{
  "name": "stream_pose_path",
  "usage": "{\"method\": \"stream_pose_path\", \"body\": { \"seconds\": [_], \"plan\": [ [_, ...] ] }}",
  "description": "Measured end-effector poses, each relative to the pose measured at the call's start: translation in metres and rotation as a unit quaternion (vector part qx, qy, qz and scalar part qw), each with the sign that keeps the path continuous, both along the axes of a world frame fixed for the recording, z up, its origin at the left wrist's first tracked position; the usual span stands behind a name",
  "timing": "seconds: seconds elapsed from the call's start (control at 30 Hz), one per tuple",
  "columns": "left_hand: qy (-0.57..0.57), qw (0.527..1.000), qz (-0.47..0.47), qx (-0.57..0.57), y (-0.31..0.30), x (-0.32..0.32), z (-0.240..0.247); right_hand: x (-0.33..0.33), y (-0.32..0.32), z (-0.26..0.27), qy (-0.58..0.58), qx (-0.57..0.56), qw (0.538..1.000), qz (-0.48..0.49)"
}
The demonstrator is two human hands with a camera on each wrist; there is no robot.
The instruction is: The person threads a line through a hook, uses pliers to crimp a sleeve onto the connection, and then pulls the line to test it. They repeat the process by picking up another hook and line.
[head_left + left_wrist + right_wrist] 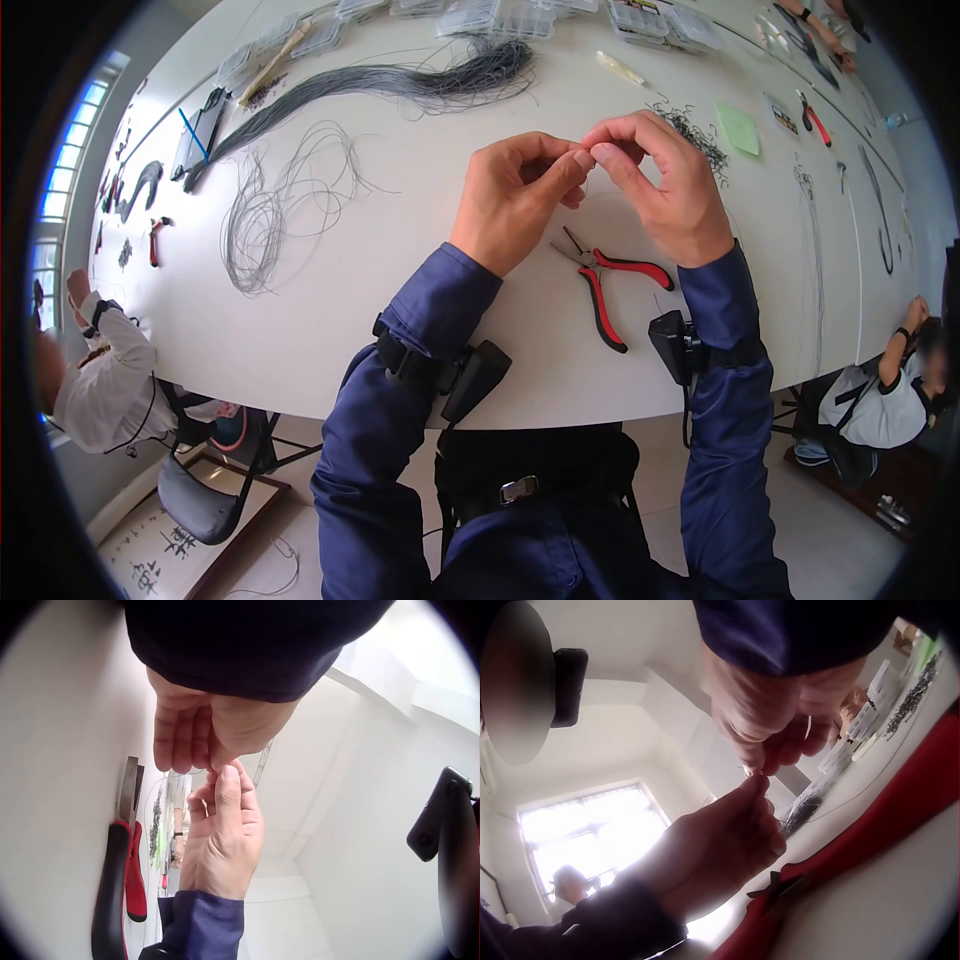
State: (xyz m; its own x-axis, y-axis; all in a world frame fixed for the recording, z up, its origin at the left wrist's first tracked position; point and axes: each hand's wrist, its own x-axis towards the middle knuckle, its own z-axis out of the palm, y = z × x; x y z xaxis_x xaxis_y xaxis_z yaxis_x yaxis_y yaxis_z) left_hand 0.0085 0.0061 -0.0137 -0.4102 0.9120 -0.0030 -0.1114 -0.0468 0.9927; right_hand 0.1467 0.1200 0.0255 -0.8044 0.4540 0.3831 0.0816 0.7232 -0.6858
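Over the table, my left hand and right hand meet at the fingertips, thumb against forefinger on each. Between them they pinch a thin wire, which curves away from the fingertips in the right wrist view. The pinched part is mostly hidden by the fingers. In the left wrist view, the left hand is above and the right hand below, tips together. Pliers with red and black handles lie on the table below the hands, their handles spread.
A long bundle of grey wire and a loose wire coil lie to the left. Small dark pieces and a green paper are beyond the right hand. Clear plastic boxes line the back. People sit at both sides.
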Motion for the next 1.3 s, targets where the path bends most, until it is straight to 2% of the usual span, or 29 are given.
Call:
{"method": "stream_pose_path", "body": {
  "seconds": [0.27,0.47,0.57,0.67,0.77,0.83,0.87,0.93,1.0,1.1,1.17,1.23,1.27,1.3],
  "plan": [
    [-0.016,0.999,-0.039,0.0,0.001,-0.002,0.0,0.002,0.004,-0.004,-0.011,0.084,0.996,0.012],
    [-0.096,0.992,-0.023,0.083,0.005,0.001,-0.002,0.001,0.002,-0.007,0.036,0.026,0.998,-0.036],
    [-0.237,0.965,-0.088,0.072,0.002,0.003,0.009,0.0,0.004,-0.011,0.068,0.039,0.996,-0.044],
    [-0.228,0.967,-0.085,0.075,0.0,-0.001,0.008,0.0,0.002,-0.009,0.081,0.029,0.994,-0.071],
    [-0.208,0.977,-0.043,0.023,-0.007,-0.016,0.014,0.003,0.004,-0.008,0.118,-0.033,0.985,-0.121],
    [-0.069,0.988,0.141,0.001,-0.008,-0.017,0.017,0.004,0.007,-0.008,0.154,-0.048,0.977,-0.142],
    [0.014,0.974,0.226,0.022,-0.008,-0.021,0.013,0.005,0.009,-0.009,0.166,-0.063,0.973,-0.149],
    [0.188,0.913,0.353,0.076,-0.003,-0.03,0.002,0.005,0.01,-0.01,0.177,-0.082,0.968,-0.157],
    [0.363,0.815,0.43,0.139,0.003,-0.036,-0.002,0.003,0.007,-0.012,0.167,-0.062,0.975,-0.13],
    [0.25,0.906,0.275,0.205,0.002,-0.027,0.002,-0.002,-0.003,-0.009,0.135,-0.046,0.985,-0.098],
    [0.232,0.947,0.164,0.151,0.001,-0.02,0.002,-0.006,-0.008,-0.009,0.126,-0.037,0.988,-0.078],
    [0.165,0.975,0.097,0.113,-0.001,-0.013,0.005,-0.006,-0.01,-0.01,0.116,-0.025,0.991,-0.066],
    [0.206,0.967,0.096,0.118,0.0,-0.011,0.005,-0.007,-0.011,-0.01,0.111,-0.02,0.992,-0.06],
    [0.197,0.971,0.08,0.109,-0.001,-0.01,0.006,-0.007,-0.012,-0.01,0.106,-0.015,0.993,-0.053]
  ]
}}
